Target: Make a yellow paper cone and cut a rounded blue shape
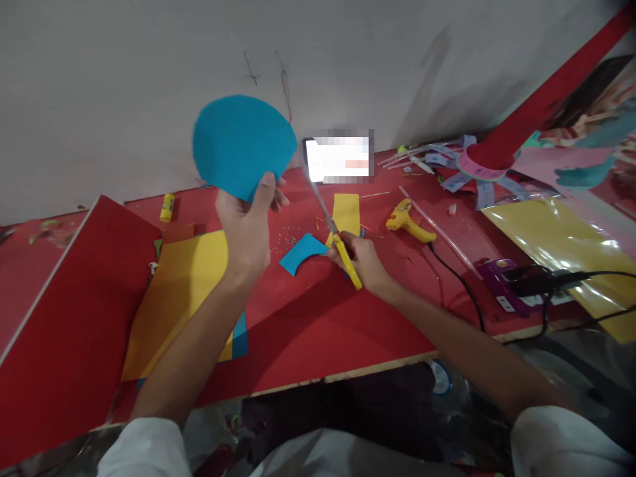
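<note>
My left hand (248, 225) is raised and closed on a rounded piece of blue paper (241, 146), its thumb pressed on the lower right edge. Lower down and to the right, my right hand (360, 258) grips yellow-handled scissors (342, 248), with the metal blades pointing up and away from me. A curved blue paper offcut (305, 254) lies on the red table (298, 338), just left of my right hand. Behind that hand is a small yellow paper piece (346, 211). Yellow sheets (183, 285) lie beneath my left forearm, with blue paper showing under them.
A phone with a blurred screen (340, 159) leans against the wall. To the right are a yellow glue gun (410, 222) and a purple power strip (501, 281) with black cords. A glue stick (167, 207) and a red board (74, 318) are at the left.
</note>
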Demonstrator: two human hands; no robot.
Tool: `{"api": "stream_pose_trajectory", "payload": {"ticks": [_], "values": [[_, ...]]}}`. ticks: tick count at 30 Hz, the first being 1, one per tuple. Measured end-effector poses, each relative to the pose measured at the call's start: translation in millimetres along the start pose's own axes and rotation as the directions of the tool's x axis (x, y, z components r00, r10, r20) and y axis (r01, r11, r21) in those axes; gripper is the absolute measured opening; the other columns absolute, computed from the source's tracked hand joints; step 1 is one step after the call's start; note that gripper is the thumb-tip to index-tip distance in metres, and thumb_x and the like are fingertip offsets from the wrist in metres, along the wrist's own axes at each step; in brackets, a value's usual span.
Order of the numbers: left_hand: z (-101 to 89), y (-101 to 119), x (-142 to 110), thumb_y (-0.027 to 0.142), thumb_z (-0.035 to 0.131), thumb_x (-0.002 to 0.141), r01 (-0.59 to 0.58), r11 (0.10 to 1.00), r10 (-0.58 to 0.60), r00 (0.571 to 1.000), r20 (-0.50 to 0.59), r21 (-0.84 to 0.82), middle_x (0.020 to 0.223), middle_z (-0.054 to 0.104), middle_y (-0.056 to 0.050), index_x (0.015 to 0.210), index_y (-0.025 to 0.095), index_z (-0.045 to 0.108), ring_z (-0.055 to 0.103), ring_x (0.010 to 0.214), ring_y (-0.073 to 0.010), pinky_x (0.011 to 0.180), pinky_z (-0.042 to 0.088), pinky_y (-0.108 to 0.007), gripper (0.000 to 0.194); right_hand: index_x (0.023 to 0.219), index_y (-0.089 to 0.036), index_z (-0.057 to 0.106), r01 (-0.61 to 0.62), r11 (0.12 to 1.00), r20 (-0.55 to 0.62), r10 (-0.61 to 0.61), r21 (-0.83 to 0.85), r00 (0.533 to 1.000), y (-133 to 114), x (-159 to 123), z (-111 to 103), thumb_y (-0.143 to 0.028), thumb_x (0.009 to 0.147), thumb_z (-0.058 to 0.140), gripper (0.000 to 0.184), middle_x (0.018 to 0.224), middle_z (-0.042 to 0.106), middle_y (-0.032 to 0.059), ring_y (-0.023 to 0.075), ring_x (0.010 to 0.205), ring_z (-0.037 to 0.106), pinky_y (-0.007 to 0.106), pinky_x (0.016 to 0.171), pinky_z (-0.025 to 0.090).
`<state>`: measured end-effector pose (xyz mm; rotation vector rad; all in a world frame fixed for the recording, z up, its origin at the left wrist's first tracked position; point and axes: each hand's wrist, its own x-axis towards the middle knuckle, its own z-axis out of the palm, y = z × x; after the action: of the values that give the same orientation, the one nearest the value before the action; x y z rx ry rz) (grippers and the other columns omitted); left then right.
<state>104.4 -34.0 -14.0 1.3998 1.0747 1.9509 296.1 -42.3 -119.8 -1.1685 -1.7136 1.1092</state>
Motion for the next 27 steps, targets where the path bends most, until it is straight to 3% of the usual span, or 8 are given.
{"api": "stream_pose_trajectory", "payload": {"ticks": [3,6,10,13,18,21,24,27], "values": [[-5.8,13,10,0.040,0.086,0.088,-0.086,0.992,0.080,0.994,-0.070,-0.096,0.077,0.072,-0.001,0.084,0.021,0.069,0.062,0.059,-0.0120,0.055,0.048,-0.028,0.026,0.089,-0.021,0.063,-0.007,0.907,0.010,0.012,-0.421,1.000,-3,-2,1,-0.063,0.087,0.072,0.043,0.076,0.070,0.0036,0.0188,0.066,0.061,0.029,0.059,0.036],[-11.4,19,16,0.032,0.087,0.088,-0.110,0.985,0.101,0.992,-0.073,-0.131,0.078,0.073,-0.001,0.088,0.023,0.073,0.062,0.060,-0.0124,0.054,0.045,-0.029,0.017,0.108,-0.020,0.070,0.067,0.769,0.116,0.009,-0.635,0.993,-5,-7,4,-0.051,0.092,0.073,0.035,0.101,0.079,0.0110,0.0272,0.087,0.072,0.032,0.067,0.044],[-15.2,14,19,0.027,0.082,0.091,-0.077,0.992,0.072,0.996,-0.052,-0.099,0.077,0.070,0.000,0.084,0.025,0.072,0.058,0.057,-0.0119,0.053,0.043,-0.030,0.013,0.127,-0.021,0.068,0.333,0.759,0.303,-0.187,-0.560,0.935,2,-10,7,-0.036,0.095,0.075,0.036,0.122,0.076,0.0145,0.0313,0.112,0.071,0.036,0.084,0.053],[-15.1,5,18,0.033,0.082,0.091,0.003,0.999,-0.003,1.000,0.004,-0.044,0.078,0.070,0.001,0.083,0.026,0.069,0.058,0.058,-0.0126,0.055,0.046,-0.030,0.017,0.130,-0.022,0.068,0.464,0.780,0.354,-0.330,-0.420,0.875,11,-6,6,-0.034,0.097,0.075,0.036,0.127,0.074,0.0147,0.0317,0.118,0.067,0.043,0.100,0.054],[-16.2,-12,14,0.040,0.081,0.090,0.146,0.987,-0.155,0.973,0.172,0.064,0.079,0.071,-0.001,0.088,0.023,0.065,0.062,0.062,-0.0128,0.061,0.052,-0.029,0.024,0.115,-0.024,0.071,0.396,0.868,0.180,-0.356,-0.299,0.917,11,2,-5,-0.046,0.106,0.060,0.027,0.116,0.075,0.0129,0.0304,0.113,0.068,0.046,0.101,0.053],[-20.7,-24,14,0.042,0.083,0.085,0.208,0.949,-0.282,0.898,0.338,0.238,0.080,0.072,-0.003,0.090,0.021,0.064,0.065,0.066,-0.0149,0.063,0.055,-0.030,0.029,0.116,-0.024,0.067,0.309,0.950,0.014,-0.309,-0.051,0.951,5,6,-11,-0.056,0.105,0.058,0.035,0.110,0.074,0.0098,0.0257,0.102,0.071,0.041,0.093,0.055],[-25.5,-35,15,0.044,0.088,0.076,0.116,0.879,-0.367,0.783,0.502,0.463,0.085,0.074,-0.005,0.094,0.019,0.068,0.068,0.073,-0.0204,0.063,0.054,-0.032,0.036,0.114,-0.026,0.063,0.212,0.955,-0.056,-0.205,0.207,0.977,5,11,-14,-0.072,0.098,0.059,0.049,0.099,0.072,0.0055,0.0220,0.088,0.069,0.036,0.081,0.054],[-27.2,-40,14,0.046,0.084,0.078,0.014,0.804,-0.445,0.677,0.586,0.594,0.094,0.077,-0.006,0.098,0.019,0.071,0.070,0.081,-0.0249,0.068,0.055,-0.036,0.037,0.090,-0.024,0.062,0.117,0.954,-0.046,-0.109,0.277,0.993,11,18,-14,-0.075,0.090,0.068,0.051,0.078,0.064,0.0003,0.0178,0.072,0.061,0.033,0.070,0.049]]}}
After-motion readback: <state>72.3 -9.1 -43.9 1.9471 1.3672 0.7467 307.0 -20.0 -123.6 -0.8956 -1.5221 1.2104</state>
